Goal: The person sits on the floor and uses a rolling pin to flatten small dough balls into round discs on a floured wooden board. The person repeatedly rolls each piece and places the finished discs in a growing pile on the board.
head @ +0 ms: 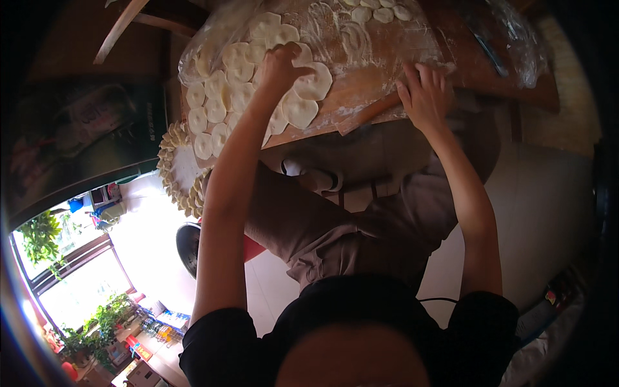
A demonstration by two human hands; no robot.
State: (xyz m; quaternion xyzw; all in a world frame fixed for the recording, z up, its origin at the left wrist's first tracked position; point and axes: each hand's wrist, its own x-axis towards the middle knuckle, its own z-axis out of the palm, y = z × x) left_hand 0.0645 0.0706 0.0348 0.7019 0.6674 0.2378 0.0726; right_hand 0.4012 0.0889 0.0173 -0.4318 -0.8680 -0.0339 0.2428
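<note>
My left hand (283, 67) is over the upper part of a spread of overlapping round dough wrappers (302, 112). Its thumb stands apart from its bent fingers, and I see nothing held between them. My right hand (428, 96) lies palm down over the right end of a wooden rolling pin (372, 112), fingers stretched forward. Its palm hides that end, so whether it grips the pin is unclear. Both hands are above a floured wooden board (377, 80). Several small dough pieces (383, 14) sit at the board's far side.
A round tray (187, 167) ringed with dumplings stands left of the board. Clear plastic film (193, 60) lies at the wrappers' left edge; more plastic (520, 43) lies at the right. A red bin (252, 247) is by my left leg. Plants (41, 237) stand by a bright window.
</note>
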